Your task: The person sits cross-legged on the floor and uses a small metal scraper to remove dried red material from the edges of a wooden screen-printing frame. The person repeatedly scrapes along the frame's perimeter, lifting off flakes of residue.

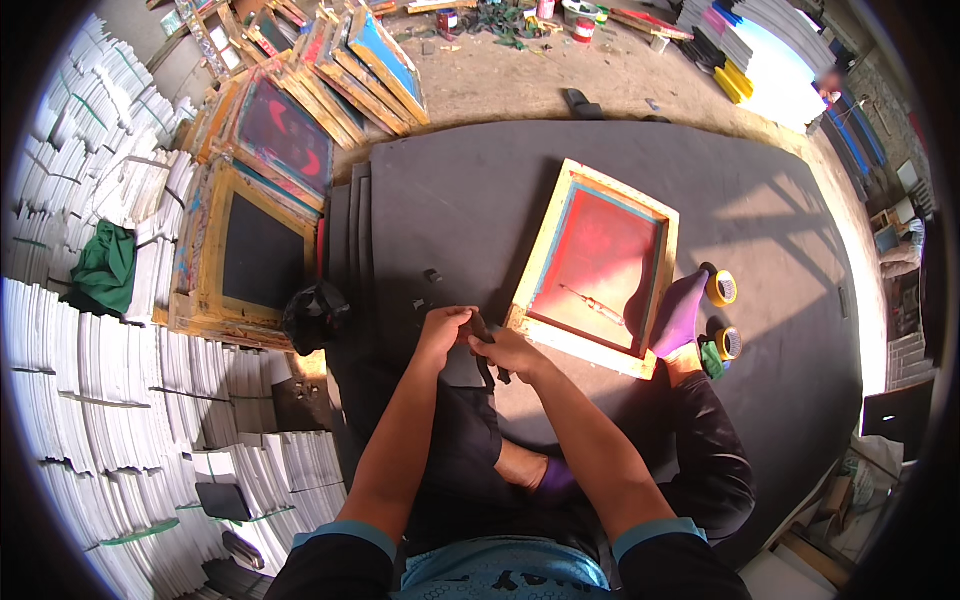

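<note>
The left hand (443,328) and the right hand (508,350) are brought together just above the dark mat (480,190) on the floor; both are closed around a small dark strip (483,345), which is held between them, and one end of it hangs down below the right hand; what the strip is made of cannot be told. Just beside the right hand a wooden printing frame (600,268) with a red screen is laid flat on the mat; a foot in a purple sock (680,315) is rested on its right edge. Two yellow tape rolls (722,288) are seen near the foot; a black bag (314,316) is placed left of the hands; more frames (250,250) are stacked behind it.
</note>
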The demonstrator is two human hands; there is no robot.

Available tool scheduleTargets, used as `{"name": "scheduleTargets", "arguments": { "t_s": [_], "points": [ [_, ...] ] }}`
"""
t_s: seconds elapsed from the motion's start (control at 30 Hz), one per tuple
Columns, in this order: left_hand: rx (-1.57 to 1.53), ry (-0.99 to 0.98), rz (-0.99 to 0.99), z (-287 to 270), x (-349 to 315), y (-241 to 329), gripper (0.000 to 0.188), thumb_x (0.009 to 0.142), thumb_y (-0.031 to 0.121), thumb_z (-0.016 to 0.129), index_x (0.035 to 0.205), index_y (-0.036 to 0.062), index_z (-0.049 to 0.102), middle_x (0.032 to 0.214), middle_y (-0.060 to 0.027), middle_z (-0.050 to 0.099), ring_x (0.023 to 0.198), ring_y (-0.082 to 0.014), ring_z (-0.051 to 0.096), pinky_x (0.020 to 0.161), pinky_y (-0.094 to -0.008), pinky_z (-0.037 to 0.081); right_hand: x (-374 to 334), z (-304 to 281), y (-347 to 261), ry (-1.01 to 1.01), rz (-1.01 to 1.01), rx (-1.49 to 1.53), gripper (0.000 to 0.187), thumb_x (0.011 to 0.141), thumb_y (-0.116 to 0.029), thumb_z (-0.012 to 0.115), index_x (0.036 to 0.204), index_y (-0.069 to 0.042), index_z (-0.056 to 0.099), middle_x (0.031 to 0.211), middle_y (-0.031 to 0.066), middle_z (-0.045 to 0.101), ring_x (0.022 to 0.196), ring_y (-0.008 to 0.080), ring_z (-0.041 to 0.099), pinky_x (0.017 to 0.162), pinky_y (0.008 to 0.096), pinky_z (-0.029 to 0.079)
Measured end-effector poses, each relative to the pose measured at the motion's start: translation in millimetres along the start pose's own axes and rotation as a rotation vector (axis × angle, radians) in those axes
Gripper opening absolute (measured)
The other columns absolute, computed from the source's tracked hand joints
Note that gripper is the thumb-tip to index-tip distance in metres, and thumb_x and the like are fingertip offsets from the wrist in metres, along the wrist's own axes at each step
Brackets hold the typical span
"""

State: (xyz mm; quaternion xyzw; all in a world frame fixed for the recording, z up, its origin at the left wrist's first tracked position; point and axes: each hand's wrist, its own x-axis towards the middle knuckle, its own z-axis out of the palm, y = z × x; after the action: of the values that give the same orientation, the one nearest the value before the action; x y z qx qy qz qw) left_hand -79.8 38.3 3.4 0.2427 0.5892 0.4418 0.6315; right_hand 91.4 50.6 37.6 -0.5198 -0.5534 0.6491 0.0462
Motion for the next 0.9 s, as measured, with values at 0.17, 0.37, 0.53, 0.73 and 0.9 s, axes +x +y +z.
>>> {"name": "scheduleTargets", "arguments": {
  "t_s": [0.17,0.37,0.53,0.73,0.9],
  "points": [
    [0.007,-0.004,0.003,-1,-1,2,0.023,0.098,0.014,0.061,0.109,0.0003,0.076,0.089,-0.0072,0.074,0.076,-0.0161,0.070,0.068,-0.0281,0.055,24,-3,23,-0.111,-0.048,0.044,0.034,0.096,-0.034,0.070,0.105,-0.001,0.073,0.087,0.0085,0.071,0.077,0.0153,0.069,0.061,0.0295,0.043],
    [0.147,0.032,0.038,1,0,1,0.021,0.093,0.015,0.069,0.103,-0.0018,0.076,0.084,-0.0081,0.073,0.068,-0.0149,0.066,0.062,-0.0287,0.052,14,-8,19,-0.096,-0.061,-0.008,0.030,0.092,-0.030,0.070,0.101,-0.001,0.072,0.078,0.0085,0.073,0.070,0.0156,0.068,0.059,0.0312,0.045],
    [0.502,0.166,0.147,2,7,-13,0.025,0.093,0.021,0.074,0.091,-0.0035,0.075,0.075,-0.0080,0.071,0.059,-0.0129,0.063,0.056,-0.0292,0.050,-30,-13,-2,-0.087,0.039,-0.199,0.033,0.092,-0.031,0.066,0.101,0.000,0.072,0.077,0.0107,0.073,0.076,0.0218,0.071,0.067,0.0356,0.052],
    [0.837,0.375,0.192,4,20,-15,0.044,0.095,0.045,0.066,0.086,0.0019,0.073,0.086,-0.0133,0.076,0.087,-0.0345,0.073,0.076,-0.0438,0.056,-55,-32,84,0.027,0.115,0.249,0.045,0.098,-0.030,0.065,0.127,0.003,0.059,0.109,0.0134,0.069,0.095,0.0271,0.070,0.071,0.0393,0.062],
    [0.897,0.235,0.222,26,11,-16,0.044,0.093,0.047,0.068,0.092,0.0030,0.072,0.093,-0.0136,0.076,0.093,-0.0355,0.073,0.079,-0.0447,0.056,-91,-74,113,0.093,0.191,0.267,0.044,0.097,-0.030,0.066,0.126,0.003,0.061,0.104,0.0150,0.070,0.086,0.0265,0.071,0.067,0.0393,0.062]
  ]
}}
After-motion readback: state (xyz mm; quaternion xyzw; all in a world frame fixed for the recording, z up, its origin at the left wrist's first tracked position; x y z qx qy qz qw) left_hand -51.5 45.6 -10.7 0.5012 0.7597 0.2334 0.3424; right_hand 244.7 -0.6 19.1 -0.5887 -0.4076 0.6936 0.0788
